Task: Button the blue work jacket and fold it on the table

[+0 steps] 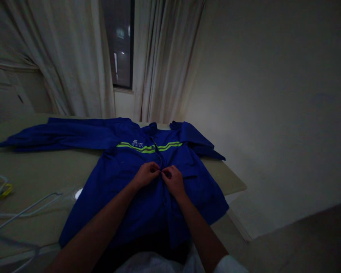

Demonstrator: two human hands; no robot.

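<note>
A blue work jacket (125,163) with a yellow-green stripe across the chest lies spread on the table, its sleeves out to both sides. My left hand (148,173) pinches the front edge of the jacket near the middle, below the stripe. Right beside it, fingertips almost meeting, my right hand (173,181) pinches the other side of the front opening. Whatever small fastener may sit between the fingers is hidden. Above my hands the front placket parts slightly toward the collar (152,129). The lower hem hangs over the table's near edge toward my body.
White wire hangers (25,214) lie at the table's left, by a yellow and black item (6,190). A pale table (57,167) carries the jacket. Curtains (71,57) and a dark window (121,45) stand behind; a bare wall (267,113) rises at right.
</note>
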